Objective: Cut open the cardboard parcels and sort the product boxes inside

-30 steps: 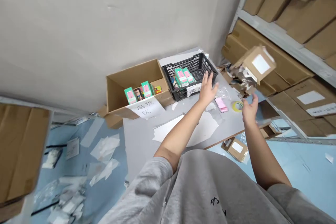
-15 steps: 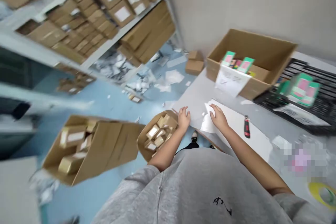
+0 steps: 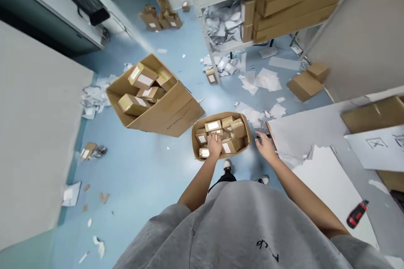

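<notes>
My left hand [image 3: 215, 146] is over the smaller open carton [image 3: 195, 128], which is filled with several small brown boxes [image 3: 230, 146] with white labels. Its fingers reach down among the boxes; whether they grip one cannot be made out. My right hand [image 3: 265, 146] hangs between that carton and the table edge, fingers apart, with nothing in it. Just left of the smaller carton stands a taller open carton [image 3: 179, 111], holding several larger taped boxes [image 3: 134, 105].
On the right, the grey table [image 3: 293, 128] bears a white sheet [image 3: 328, 180], a red and black cutter [image 3: 357, 214] and part of a carton [image 3: 375, 113]. Paper scraps [image 3: 268, 80] litter the blue floor [image 3: 135, 176]. Shelving with long boxes [image 3: 299, 4] stands behind.
The view has turned left, toward the floor cartons. My left hand has gone from beside the table to the boxes in the smaller carton. My right hand is no longer over the table's white sheet.
</notes>
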The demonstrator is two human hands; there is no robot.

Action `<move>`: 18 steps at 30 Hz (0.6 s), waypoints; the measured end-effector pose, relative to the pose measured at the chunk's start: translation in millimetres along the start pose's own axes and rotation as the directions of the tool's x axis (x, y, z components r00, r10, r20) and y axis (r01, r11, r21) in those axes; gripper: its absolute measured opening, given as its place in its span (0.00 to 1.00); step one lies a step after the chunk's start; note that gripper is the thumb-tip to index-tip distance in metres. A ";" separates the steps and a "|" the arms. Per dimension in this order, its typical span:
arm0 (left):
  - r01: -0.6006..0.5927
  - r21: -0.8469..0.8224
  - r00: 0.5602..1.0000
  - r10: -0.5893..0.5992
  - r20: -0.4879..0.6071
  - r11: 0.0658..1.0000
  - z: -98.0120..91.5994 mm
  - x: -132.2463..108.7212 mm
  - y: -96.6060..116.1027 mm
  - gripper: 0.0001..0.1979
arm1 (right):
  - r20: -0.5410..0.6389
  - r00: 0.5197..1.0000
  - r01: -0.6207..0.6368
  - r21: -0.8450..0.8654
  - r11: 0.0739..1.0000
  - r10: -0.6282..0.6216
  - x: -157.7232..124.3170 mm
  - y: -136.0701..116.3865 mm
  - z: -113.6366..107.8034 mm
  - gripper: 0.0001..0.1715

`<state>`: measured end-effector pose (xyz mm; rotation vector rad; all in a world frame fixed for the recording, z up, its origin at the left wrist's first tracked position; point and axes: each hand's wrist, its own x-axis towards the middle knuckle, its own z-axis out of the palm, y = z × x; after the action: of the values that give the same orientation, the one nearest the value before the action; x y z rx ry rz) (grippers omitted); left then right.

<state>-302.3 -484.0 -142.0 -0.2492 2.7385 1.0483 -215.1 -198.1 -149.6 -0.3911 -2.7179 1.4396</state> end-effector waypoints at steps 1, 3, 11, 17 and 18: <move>0.024 -0.012 1.000 -0.024 0.001 1.000 -5.2 12.2 -19.0 0.23 | 0.020 1.000 -0.020 0.006 1.000 0.020 9.5 0.3 19.3 0.28; 0.086 -0.037 0.996 -0.087 -0.002 0.996 -10.0 38.3 -56.1 0.23 | 0.068 0.996 -0.068 0.029 0.997 0.066 31.9 5.5 60.3 0.28; 0.282 -0.130 0.958 -0.287 -0.017 0.951 69.2 162.2 -212.0 0.25 | 0.208 0.956 -0.232 0.094 0.968 0.209 149.2 104.8 256.3 0.24; 0.392 -0.158 0.918 -0.396 0.007 0.906 196.4 267.8 -336.2 0.27 | 0.289 0.944 -0.162 -0.021 0.987 0.161 222.2 207.7 424.8 0.30; 0.392 -0.162 0.918 -0.397 0.001 0.906 215.5 284.4 -355.3 0.29 | 0.301 0.942 -0.146 -0.033 0.989 0.149 232.4 221.9 449.7 0.32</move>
<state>-469.8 -624.3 -595.6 -0.8139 2.4751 1.1459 -464.0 -386.6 -605.7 -0.4130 -2.9920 1.6492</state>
